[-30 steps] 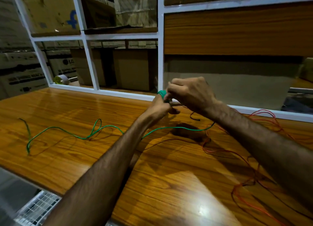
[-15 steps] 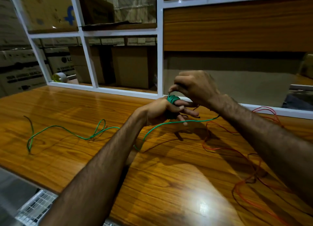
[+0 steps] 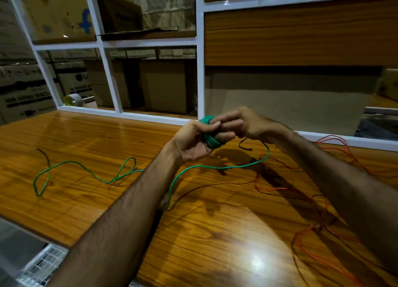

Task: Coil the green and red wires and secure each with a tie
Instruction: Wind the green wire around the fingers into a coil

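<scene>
My left hand (image 3: 193,141) is closed around a small coil of green wire (image 3: 208,134) held above the wooden table (image 3: 215,233). My right hand (image 3: 243,123) pinches the green wire at the coil's right side. The loose green wire (image 3: 86,170) trails from the coil in a loop to the right, passes under my left forearm and snakes across the table to the left. A red wire (image 3: 305,200) lies tangled on the table under and around my right forearm. A short black tie (image 3: 244,145) lies on the table just below my right hand.
A white-framed glass partition (image 3: 200,71) stands along the table's far edge, with cardboard boxes (image 3: 163,86) behind it. A roll of tape (image 3: 73,99) sits behind the glass at the left. A metal grille (image 3: 41,265) is at the lower left, off the table's near edge.
The coil in my left hand has grown as my right hand wrapped wire round it. The loose green wire on the table has been drawn slightly toward my hands.
</scene>
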Tool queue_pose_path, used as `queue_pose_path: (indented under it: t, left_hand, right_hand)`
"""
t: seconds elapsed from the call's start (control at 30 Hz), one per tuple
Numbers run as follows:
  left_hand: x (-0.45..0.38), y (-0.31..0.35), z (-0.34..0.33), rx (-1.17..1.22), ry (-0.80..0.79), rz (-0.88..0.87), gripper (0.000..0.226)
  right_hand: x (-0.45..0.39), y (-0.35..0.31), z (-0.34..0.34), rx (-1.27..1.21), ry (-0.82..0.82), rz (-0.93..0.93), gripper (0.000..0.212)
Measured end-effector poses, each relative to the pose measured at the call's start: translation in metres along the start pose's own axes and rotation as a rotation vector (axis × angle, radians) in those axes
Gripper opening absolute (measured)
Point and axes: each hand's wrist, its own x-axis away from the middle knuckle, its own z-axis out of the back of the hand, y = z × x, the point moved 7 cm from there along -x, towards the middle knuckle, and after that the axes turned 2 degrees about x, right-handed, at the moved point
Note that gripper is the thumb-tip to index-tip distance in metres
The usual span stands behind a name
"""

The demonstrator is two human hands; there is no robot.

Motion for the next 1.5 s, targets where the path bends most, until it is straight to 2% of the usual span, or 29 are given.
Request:
queue_pose_path:
  t: [0.1, 0.23, 0.37, 0.57, 0.67, 0.73, 0.8, 0.87, 0.97, 1.07, 1.13, 1.2, 1.27, 1.4, 1.5]
  left_hand:
    - [-0.004, 0.012, -0.005, 0.224, -0.034, -0.128, 0.047]
    - [-0.009, 0.015, 0.01, 0.259, 0.073, -0.227, 0.055]
    - [-0.013, 0.019, 0.02, 0.3, 0.199, -0.284, 0.058]
    - [-0.008, 0.034, 0.037, 0.264, 0.359, -0.449, 0.062]
    - [-0.004, 0.039, 0.034, 0.21, 0.405, -0.501, 0.076]
    - [-0.003, 0.039, 0.03, -0.016, 0.445, -0.5, 0.104]
    - [-0.006, 0.033, 0.024, -0.32, 0.435, -0.43, 0.141]
    - [-0.01, 0.026, 0.02, -0.516, 0.418, -0.347, 0.153]
    - [-0.012, 0.017, 0.021, -0.703, 0.403, -0.201, 0.154]
    - [-0.011, 0.008, 0.03, -0.838, 0.406, -0.038, 0.151]
    - [-0.009, 0.006, 0.034, -0.924, 0.39, 0.032, 0.14]
    - [-0.006, 0.011, 0.027, -0.972, 0.379, 0.022, 0.118]
    - [-0.004, 0.009, 0.013, -0.957, 0.301, 0.067, 0.104]
    - [-0.002, -0.001, 0.013, -0.733, 0.245, 0.193, 0.107]
    - [0.001, -0.013, 0.015, -0.538, 0.183, 0.289, 0.102]
  right_hand:
    - [-0.001, 0.002, -0.007, -0.077, 0.043, -0.059, 0.018]
    - [0.001, 0.002, -0.021, -0.214, -0.028, -0.142, 0.025]
    - [0.004, 0.003, -0.033, -0.369, -0.157, -0.225, 0.016]
    - [0.01, 0.001, -0.042, -0.298, -0.265, -0.244, 0.015]
    - [0.016, -0.004, -0.039, -0.249, -0.3, -0.253, 0.014]
    - [0.02, -0.009, -0.036, -0.133, -0.33, -0.228, 0.015]
    - [0.021, -0.015, -0.031, -0.024, -0.324, -0.196, 0.017]
    - [0.021, -0.021, -0.024, 0.099, -0.308, -0.146, 0.016]
    - [0.021, -0.029, -0.018, 0.264, -0.312, -0.079, 0.014]
    - [0.024, -0.038, -0.015, 0.294, -0.313, -0.054, 0.016]
    - [0.026, -0.042, -0.01, 0.29, -0.299, -0.051, 0.022]
    - [0.027, -0.044, -0.003, 0.327, -0.285, -0.048, 0.023]
    - [0.028, -0.047, 0.002, 0.385, -0.27, -0.038, 0.023]
    - [0.03, -0.064, 0.007, 0.557, -0.186, 0.061, 0.023]
    - [0.03, -0.075, 0.011, 0.559, -0.077, 0.159, 0.02]
